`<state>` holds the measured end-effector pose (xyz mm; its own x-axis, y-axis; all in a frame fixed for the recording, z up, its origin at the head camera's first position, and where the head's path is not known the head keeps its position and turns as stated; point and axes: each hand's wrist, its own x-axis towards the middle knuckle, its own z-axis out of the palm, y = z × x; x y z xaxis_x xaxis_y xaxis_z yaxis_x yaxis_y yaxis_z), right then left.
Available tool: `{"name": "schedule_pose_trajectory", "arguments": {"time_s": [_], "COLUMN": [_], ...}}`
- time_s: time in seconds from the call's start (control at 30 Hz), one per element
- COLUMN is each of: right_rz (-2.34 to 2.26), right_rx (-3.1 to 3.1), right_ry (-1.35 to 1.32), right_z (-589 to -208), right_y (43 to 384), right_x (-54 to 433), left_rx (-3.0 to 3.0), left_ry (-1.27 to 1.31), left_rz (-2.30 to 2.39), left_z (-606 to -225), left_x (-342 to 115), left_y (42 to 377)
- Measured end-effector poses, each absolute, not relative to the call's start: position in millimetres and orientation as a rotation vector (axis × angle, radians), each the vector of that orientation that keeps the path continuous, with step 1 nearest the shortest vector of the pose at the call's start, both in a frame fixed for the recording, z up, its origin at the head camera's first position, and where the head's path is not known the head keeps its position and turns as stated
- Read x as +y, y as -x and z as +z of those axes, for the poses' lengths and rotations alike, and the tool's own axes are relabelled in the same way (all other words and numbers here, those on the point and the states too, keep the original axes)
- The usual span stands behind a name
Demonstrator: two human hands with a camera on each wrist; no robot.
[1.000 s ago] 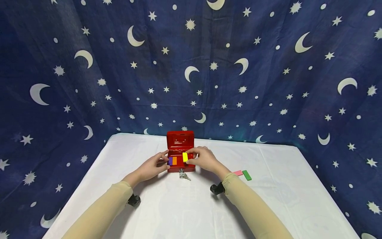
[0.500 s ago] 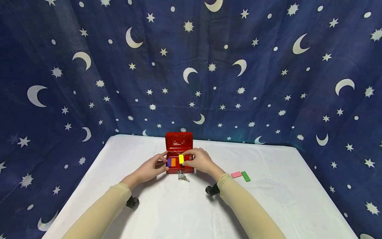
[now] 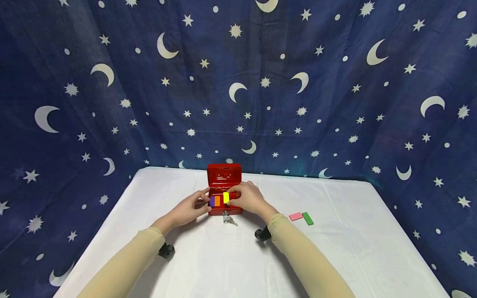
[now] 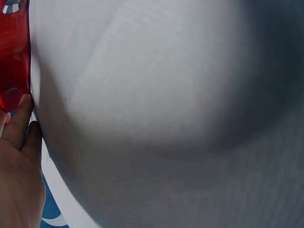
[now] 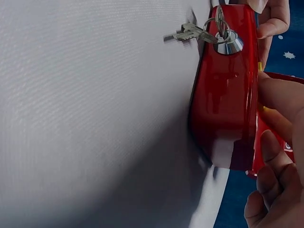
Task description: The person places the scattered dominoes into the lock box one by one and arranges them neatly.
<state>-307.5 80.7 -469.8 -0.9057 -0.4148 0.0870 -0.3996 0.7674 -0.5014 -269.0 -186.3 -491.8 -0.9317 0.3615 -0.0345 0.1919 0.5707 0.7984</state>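
A red metal cash box [image 3: 225, 211] stands on the white table with its lid raised at the back. At the left inside, a purple block [image 3: 212, 201] and an orange block [image 3: 217, 201] are side by side. My right hand [image 3: 249, 198] pinches a yellow rectangular block [image 3: 226, 198] between thumb and index finger, just right of the orange one. At the left end of the box, my left hand [image 3: 189, 209] holds it, thumb towards the front corner and index finger towards the back. In the left wrist view, fingertips of the left hand [image 4: 21, 171] touch the red box's corner.
Keys [image 5: 192, 33] hang from the lock on the box's front. To the right lie a pink block [image 3: 296, 216] and a green block [image 3: 307, 218]. A dark blue curtain [image 3: 238, 103] with moons and stars surrounds the table's back and sides.
My right hand has moved left inside the box with the yellow block, bringing it nearer the orange block and turning it straighter. My left hand has stayed at the box's left end.
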Motion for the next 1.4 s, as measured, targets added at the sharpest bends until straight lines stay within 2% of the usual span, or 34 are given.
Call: {"name": "schedule_pose_trajectory", "arguments": {"time_s": [0.63, 1.4], "right_rz": [-0.479, -0.334], "right_rx": [3.009, 3.017], "right_ry": [0.708, 0.69], "right_z": [-474, -471], "right_y": [307, 311], "right_x": [61, 55], "left_rx": [2.57, 2.601], "left_ry": [-0.458, -0.457], "left_rz": [1.334, 1.301], "left_z": [-495, -493], "left_x": [-187, -186], "left_y": [266, 270]}}
